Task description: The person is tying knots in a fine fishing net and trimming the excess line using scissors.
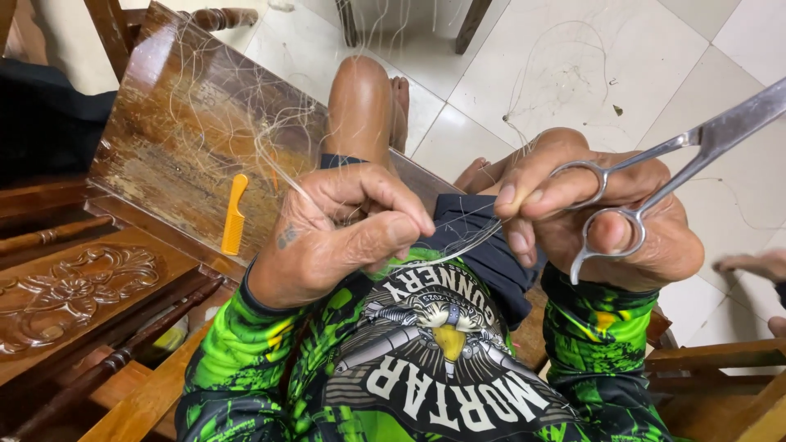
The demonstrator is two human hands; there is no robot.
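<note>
My left hand (340,233) is closed, pinching a thin bundle of pale hair-like strands (458,244) between thumb and fingers. My right hand (594,214) holds steel scissors (655,168) with fingers through the loops, blades pointing up to the right. Its thumb and forefinger also pinch the other end of the strands. Both hands hover over my lap, above a green and black printed shirt (426,360).
An orange comb (234,214) lies on the worn wooden seat (180,139) to the left, with loose pale strands scattered over it. Carved wooden furniture (74,286) sits lower left. White floor tiles (573,65) lie beyond. Another person's hand (757,266) shows at the right edge.
</note>
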